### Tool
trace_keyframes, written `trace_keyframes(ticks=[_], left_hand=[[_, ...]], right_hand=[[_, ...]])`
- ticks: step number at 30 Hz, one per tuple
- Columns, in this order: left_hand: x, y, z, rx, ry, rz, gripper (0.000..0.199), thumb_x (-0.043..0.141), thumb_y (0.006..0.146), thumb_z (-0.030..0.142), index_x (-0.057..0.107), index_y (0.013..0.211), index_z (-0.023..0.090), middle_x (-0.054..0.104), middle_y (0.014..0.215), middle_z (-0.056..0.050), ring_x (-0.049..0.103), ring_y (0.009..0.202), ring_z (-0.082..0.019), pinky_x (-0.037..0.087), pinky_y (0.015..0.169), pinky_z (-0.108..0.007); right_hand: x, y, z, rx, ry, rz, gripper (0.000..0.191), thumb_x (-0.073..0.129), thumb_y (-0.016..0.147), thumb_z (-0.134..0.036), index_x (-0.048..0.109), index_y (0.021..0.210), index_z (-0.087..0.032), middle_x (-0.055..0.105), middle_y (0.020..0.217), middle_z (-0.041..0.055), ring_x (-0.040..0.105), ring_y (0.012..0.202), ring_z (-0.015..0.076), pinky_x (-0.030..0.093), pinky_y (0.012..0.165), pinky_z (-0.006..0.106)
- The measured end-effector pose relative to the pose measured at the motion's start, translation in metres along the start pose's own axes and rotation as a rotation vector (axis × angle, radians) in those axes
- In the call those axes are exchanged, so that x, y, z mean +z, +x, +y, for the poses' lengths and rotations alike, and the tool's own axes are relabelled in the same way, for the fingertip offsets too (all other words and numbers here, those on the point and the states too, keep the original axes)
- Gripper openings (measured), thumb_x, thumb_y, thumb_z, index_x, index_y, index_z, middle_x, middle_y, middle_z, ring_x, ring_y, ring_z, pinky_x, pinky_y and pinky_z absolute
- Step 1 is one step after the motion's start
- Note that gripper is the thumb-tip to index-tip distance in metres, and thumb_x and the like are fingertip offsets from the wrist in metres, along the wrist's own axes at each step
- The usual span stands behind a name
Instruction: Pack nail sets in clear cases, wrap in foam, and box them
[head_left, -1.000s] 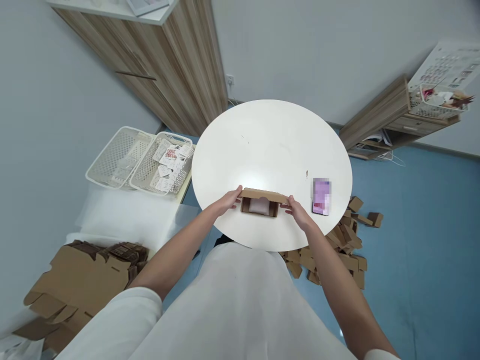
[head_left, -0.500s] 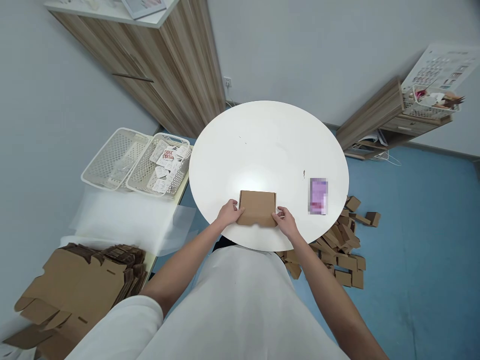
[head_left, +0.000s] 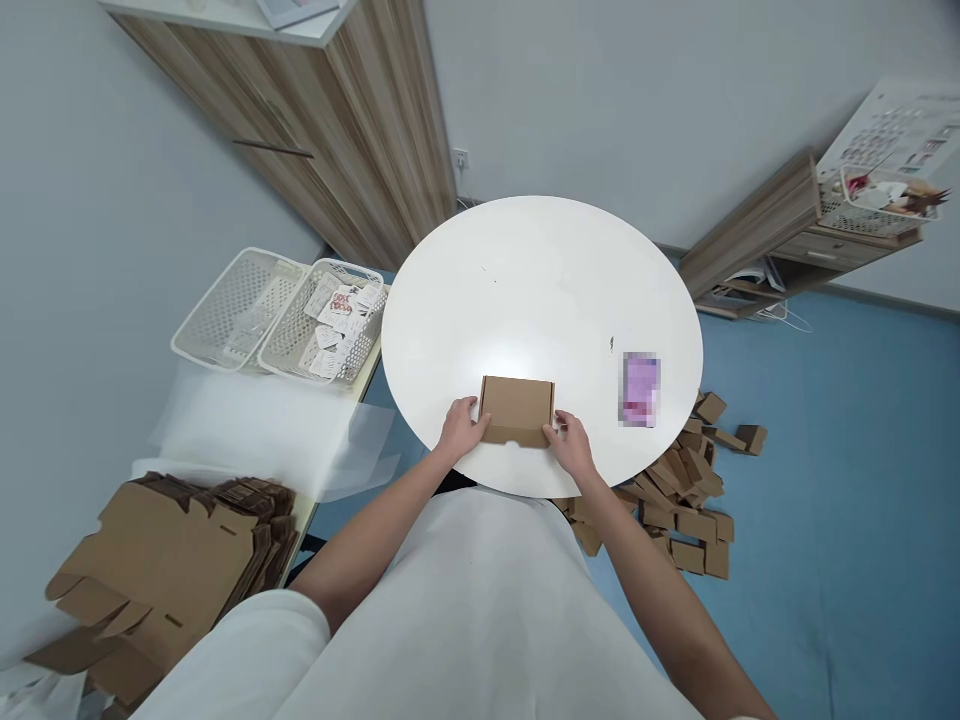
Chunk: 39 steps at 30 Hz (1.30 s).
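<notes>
A small brown cardboard box (head_left: 517,403) rests on the near part of the round white table (head_left: 555,265), its lid lying down over the top. My left hand (head_left: 460,430) grips its left side, thumb on the near left corner and fingers along the side. At the opposite end, my right hand (head_left: 570,442) holds the near right corner with the thumb in front. Both hands are closed on the box. A blurred-out purple rectangular item (head_left: 639,389) lies on the table to the right of my right hand.
Folded box blanks (head_left: 165,560) are stacked at lower left beside translucent sheets (head_left: 247,420). Behind them stand a white basket with paper cards (head_left: 322,320) and another white basket (head_left: 236,310). Finished small boxes (head_left: 686,490) lie heaped on the blue floor at right.
The front flap of the box now sits flatter against its front side, with the small notch showing at the edge. Both hands keep their places; the view has shifted slightly.
</notes>
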<state>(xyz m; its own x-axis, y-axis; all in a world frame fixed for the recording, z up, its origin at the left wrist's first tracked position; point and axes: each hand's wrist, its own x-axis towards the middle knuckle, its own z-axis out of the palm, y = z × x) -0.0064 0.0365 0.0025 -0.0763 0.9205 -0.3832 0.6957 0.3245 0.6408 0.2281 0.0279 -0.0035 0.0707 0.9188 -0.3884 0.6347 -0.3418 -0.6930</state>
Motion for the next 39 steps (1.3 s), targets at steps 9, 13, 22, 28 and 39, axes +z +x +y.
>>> trace_keyframes(ticks=[9,13,22,28,39], left_hand=[[0.001,-0.024,-0.016,0.239,-0.125,-0.133,0.082,0.058,0.069,0.028,0.015,0.138,0.020,0.037,0.133,-0.011,0.037,0.122,-0.026,0.034,0.098,-0.039],[-0.010,-0.025,-0.001,0.265,-0.112,-0.097,0.090,0.065,0.065,0.037,0.015,0.138,0.021,0.044,0.119,-0.011,0.045,0.112,-0.026,0.039,0.092,-0.037],[-0.031,-0.001,0.042,0.153,0.073,-0.169,0.031,0.035,0.086,0.037,0.050,0.106,0.019,0.048,0.089,-0.008,0.052,0.078,-0.020,0.042,0.066,-0.030],[-0.027,-0.004,0.045,0.185,0.188,0.008,0.052,0.037,0.085,0.045,0.034,0.128,0.017,0.046,0.096,-0.009,0.051,0.083,-0.021,0.041,0.065,-0.029],[-0.035,-0.008,0.046,0.232,0.116,0.046,0.040,0.045,0.083,0.036,0.046,0.119,0.020,0.056,0.088,-0.005,0.054,0.083,-0.020,0.043,0.074,-0.031]], right_hand=[[0.000,-0.018,-0.002,-0.158,0.062,-0.152,0.076,0.058,0.070,-0.030,0.021,0.136,-0.026,0.048,0.125,0.0055,0.045,0.114,0.0218,0.037,0.095,0.039],[-0.010,-0.021,-0.010,-0.152,0.090,-0.117,0.075,0.057,0.071,-0.041,0.024,0.136,-0.024,0.050,0.115,0.0069,0.048,0.105,0.0216,0.040,0.090,0.038],[-0.045,0.004,-0.033,-0.043,0.186,-0.156,0.060,0.032,0.081,-0.061,0.047,0.123,-0.022,0.056,0.098,0.0067,0.054,0.086,0.0198,0.042,0.083,0.035],[-0.047,0.008,-0.043,-0.098,0.068,-0.067,0.051,0.033,0.081,-0.060,0.060,0.100,-0.022,0.056,0.096,0.0081,0.049,0.097,0.0214,0.037,0.086,0.032],[-0.047,0.005,-0.054,-0.065,0.010,-0.062,0.057,0.024,0.078,-0.067,0.049,0.056,-0.021,0.050,0.059,0.0017,0.045,0.059,0.0159,0.034,0.053,0.026]])
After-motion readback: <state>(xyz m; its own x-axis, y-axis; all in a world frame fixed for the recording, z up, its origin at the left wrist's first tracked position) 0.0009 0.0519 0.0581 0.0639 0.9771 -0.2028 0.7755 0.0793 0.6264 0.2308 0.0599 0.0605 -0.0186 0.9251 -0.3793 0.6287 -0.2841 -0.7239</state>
